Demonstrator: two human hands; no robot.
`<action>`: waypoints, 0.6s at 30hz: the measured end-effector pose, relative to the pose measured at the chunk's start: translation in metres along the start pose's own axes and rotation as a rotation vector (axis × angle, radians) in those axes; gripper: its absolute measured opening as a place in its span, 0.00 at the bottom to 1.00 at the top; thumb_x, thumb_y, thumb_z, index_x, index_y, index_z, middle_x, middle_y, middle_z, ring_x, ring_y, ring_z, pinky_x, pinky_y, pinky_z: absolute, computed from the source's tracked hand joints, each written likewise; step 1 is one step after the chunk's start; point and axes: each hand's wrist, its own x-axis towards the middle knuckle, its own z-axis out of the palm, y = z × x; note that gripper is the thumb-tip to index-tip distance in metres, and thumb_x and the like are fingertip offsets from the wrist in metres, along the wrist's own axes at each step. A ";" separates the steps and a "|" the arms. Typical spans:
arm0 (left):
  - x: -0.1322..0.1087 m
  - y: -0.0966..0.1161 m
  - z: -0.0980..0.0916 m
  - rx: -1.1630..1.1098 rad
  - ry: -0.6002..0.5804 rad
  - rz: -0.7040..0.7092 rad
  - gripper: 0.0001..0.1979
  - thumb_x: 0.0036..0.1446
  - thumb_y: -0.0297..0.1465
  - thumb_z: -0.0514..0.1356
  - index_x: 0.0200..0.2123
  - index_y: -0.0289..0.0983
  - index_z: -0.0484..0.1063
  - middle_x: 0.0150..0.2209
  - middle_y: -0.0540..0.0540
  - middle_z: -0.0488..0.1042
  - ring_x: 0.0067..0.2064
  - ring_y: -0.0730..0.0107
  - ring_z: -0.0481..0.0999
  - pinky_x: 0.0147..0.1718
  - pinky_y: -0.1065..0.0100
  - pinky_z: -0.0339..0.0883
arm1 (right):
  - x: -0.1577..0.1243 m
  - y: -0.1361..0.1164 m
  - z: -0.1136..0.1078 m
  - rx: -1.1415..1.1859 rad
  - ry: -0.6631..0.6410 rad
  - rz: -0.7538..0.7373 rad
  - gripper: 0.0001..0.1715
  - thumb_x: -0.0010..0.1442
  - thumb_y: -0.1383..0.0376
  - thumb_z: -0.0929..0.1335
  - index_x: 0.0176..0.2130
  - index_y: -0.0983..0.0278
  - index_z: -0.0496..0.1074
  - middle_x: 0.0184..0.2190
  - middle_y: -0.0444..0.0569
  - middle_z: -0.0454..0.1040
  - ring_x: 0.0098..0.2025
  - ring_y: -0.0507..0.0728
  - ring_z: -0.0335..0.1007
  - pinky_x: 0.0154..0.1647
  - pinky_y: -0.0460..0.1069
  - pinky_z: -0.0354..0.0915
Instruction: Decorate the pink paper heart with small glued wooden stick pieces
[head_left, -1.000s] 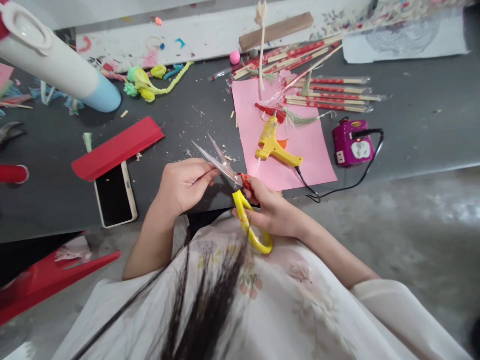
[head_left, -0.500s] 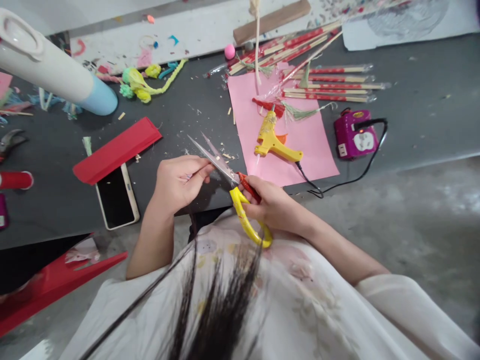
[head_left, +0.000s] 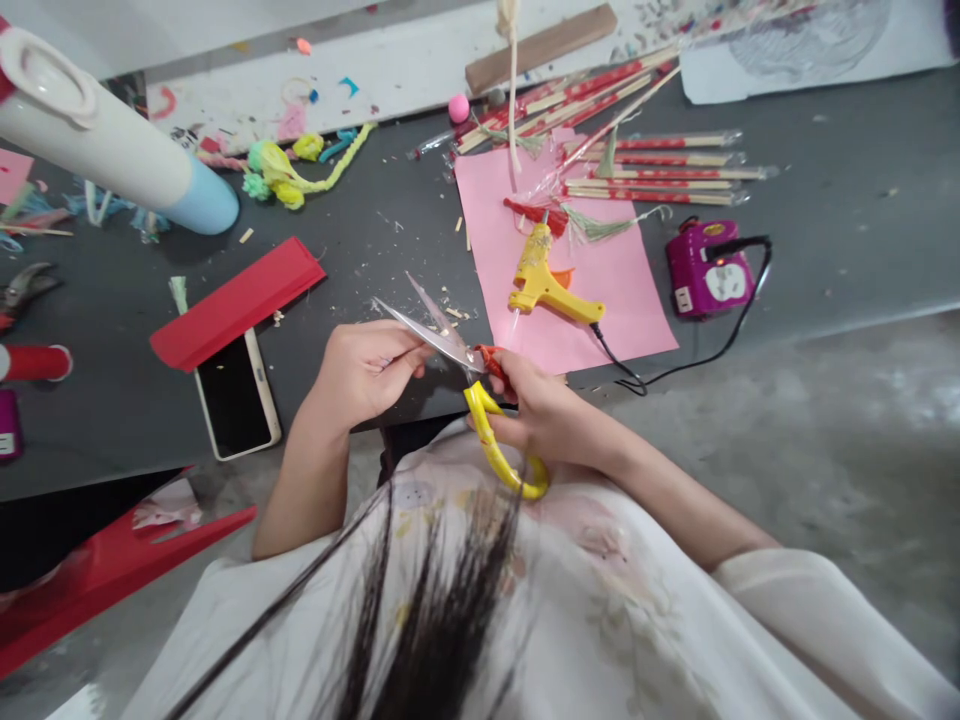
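My right hand (head_left: 536,405) grips a pair of scissors (head_left: 495,445) with one yellow handle loop and one orange-red one. The blades are parted and point up and to the left over the table's front part. Just left of them, my left hand (head_left: 367,375) is closed in a pinch, its fingertips right beside the lower blade. Whatever sits between those fingertips is too small or hidden to make out. Small pale wood chips (head_left: 454,310) lie scattered around the blades.
A yellow glue gun (head_left: 551,280) rests on pink paper (head_left: 615,335), its cord near a purple power box (head_left: 711,275). Wrapped chopsticks (head_left: 660,172) lie behind. To the left are a red paper sleeve (head_left: 240,305), a phone (head_left: 236,395) and a white-and-blue bottle (head_left: 112,130).
The scissor blades have spread wider, with the lower blade's tip coming down toward me. My left hand has shifted slightly toward me, still pinched.
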 end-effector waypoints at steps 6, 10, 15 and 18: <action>-0.001 0.000 0.000 0.040 0.002 0.044 0.14 0.56 0.29 0.59 0.18 0.36 0.74 0.19 0.52 0.74 0.21 0.78 0.70 0.23 0.76 0.60 | -0.002 0.001 -0.003 0.015 -0.001 -0.070 0.25 0.51 0.58 0.71 0.45 0.64 0.61 0.38 0.50 0.66 0.40 0.56 0.64 0.42 0.53 0.65; -0.002 0.000 -0.001 0.008 -0.021 0.037 0.14 0.56 0.28 0.59 0.18 0.36 0.73 0.20 0.52 0.74 0.21 0.78 0.70 0.22 0.76 0.60 | -0.002 0.002 -0.007 0.063 -0.044 -0.013 0.27 0.49 0.56 0.71 0.46 0.63 0.62 0.37 0.47 0.64 0.36 0.54 0.60 0.40 0.51 0.64; -0.001 -0.004 0.001 -0.048 -0.004 0.125 0.14 0.57 0.27 0.60 0.19 0.36 0.72 0.19 0.53 0.73 0.20 0.80 0.70 0.20 0.78 0.59 | -0.001 0.001 -0.010 0.078 -0.064 0.056 0.23 0.48 0.54 0.72 0.37 0.61 0.61 0.32 0.42 0.63 0.31 0.50 0.55 0.33 0.48 0.59; -0.001 -0.006 0.002 -0.055 0.016 0.163 0.15 0.57 0.27 0.60 0.18 0.36 0.72 0.18 0.53 0.73 0.19 0.81 0.69 0.20 0.78 0.59 | 0.000 -0.001 -0.011 0.092 -0.058 0.073 0.22 0.47 0.53 0.73 0.34 0.61 0.61 0.30 0.40 0.62 0.30 0.49 0.53 0.30 0.47 0.55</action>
